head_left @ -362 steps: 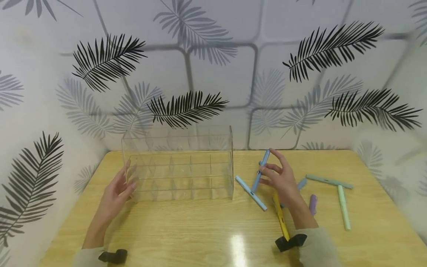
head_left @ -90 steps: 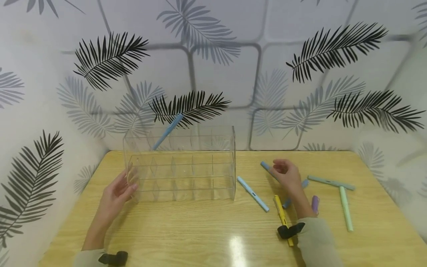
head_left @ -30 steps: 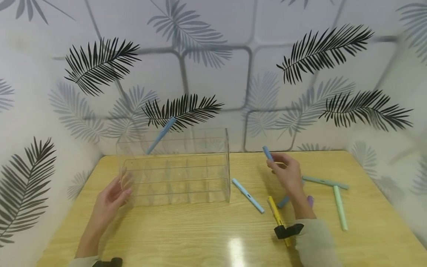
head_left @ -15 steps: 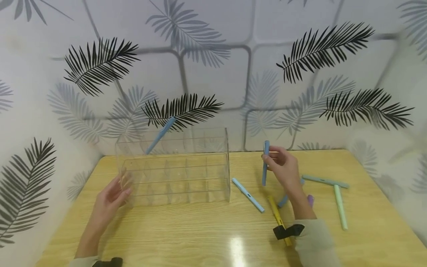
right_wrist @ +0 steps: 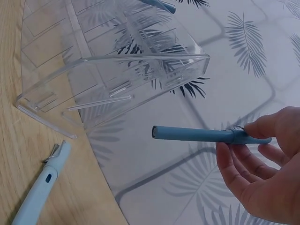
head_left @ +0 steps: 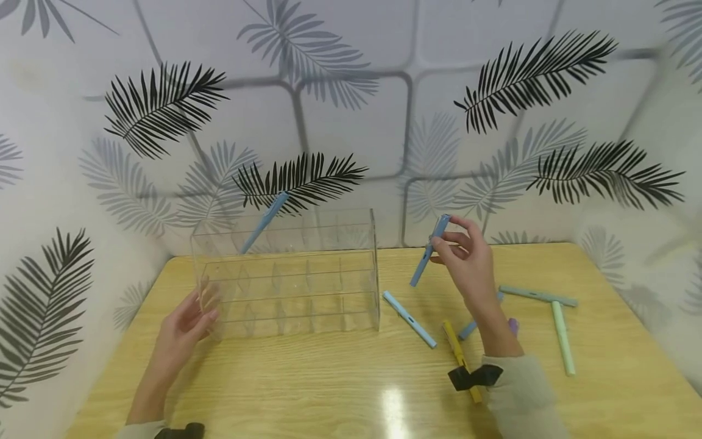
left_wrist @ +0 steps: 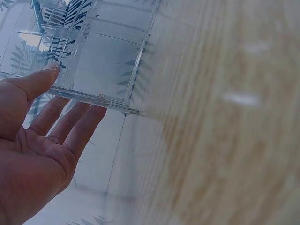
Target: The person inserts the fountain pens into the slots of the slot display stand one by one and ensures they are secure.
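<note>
My right hand (head_left: 468,262) pinches a blue pen (head_left: 422,265) between thumb and fingers, above the table to the right of the clear organizer (head_left: 296,262). In the right wrist view the pen (right_wrist: 187,133) points toward the organizer, its clip end by my thumb. My left hand (head_left: 178,329) holds the organizer's left side. In the left wrist view my thumb lies over the wall's edge and the fingertips (left_wrist: 96,112) rest against its outer face. Another blue pen (head_left: 265,222) leans in the organizer's top row, toward the left.
On the wooden table (head_left: 307,384), a light blue pen (head_left: 409,319) lies beside the organizer. A yellow pen (head_left: 454,344), partly hidden blue pen (head_left: 468,330), purple pen (head_left: 513,326), grey-green pen (head_left: 537,296) and pale green pen (head_left: 563,338) lie farther right. A leaf-patterned wall stands behind.
A blue pen came to stand in the organizer between the two oldest frames. Since then my right hand has raised another blue pen off the table and turned its lower end leftward. My left hand stays put.
</note>
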Demonstrator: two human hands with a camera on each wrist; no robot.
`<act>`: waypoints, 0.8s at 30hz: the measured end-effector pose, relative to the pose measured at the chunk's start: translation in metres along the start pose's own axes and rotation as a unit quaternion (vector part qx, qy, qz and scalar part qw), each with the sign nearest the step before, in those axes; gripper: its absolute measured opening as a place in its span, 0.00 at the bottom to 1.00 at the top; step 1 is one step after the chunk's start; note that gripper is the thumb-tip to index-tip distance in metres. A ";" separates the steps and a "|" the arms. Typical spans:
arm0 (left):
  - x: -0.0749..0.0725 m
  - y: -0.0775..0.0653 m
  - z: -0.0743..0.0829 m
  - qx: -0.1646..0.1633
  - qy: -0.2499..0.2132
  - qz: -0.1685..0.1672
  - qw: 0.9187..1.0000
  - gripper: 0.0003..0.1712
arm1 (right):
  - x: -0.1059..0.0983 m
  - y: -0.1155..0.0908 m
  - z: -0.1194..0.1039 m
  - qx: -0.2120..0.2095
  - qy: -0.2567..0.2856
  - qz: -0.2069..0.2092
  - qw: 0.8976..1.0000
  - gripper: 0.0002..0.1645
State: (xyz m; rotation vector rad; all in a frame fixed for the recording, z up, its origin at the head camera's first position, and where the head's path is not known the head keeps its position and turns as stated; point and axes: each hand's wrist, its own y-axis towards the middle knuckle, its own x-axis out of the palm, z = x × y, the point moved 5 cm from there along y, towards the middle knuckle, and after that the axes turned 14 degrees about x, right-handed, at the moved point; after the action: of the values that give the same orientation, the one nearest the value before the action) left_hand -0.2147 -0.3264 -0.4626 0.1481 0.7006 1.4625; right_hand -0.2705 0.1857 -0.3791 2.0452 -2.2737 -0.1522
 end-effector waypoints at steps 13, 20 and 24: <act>0.000 -0.001 0.002 -0.005 -0.004 -0.001 1.000 0.36 | 0.022 0.005 -0.043 -0.076 0.033 -0.017 0.996 0.29; 0.000 0.001 0.003 0.002 -0.006 -0.005 1.000 0.35 | 0.037 0.011 -0.063 -0.096 0.048 -0.024 0.994 0.29; 0.000 0.000 0.003 0.001 -0.009 -0.007 1.000 0.35 | 0.048 0.014 -0.071 -0.092 0.068 -0.035 0.993 0.29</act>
State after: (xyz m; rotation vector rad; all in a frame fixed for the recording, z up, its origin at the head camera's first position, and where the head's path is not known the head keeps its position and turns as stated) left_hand -0.2136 -0.3255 -0.4605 0.1578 0.6868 1.4453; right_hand -0.2804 0.1383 -0.3073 1.9777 -2.0289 -0.2096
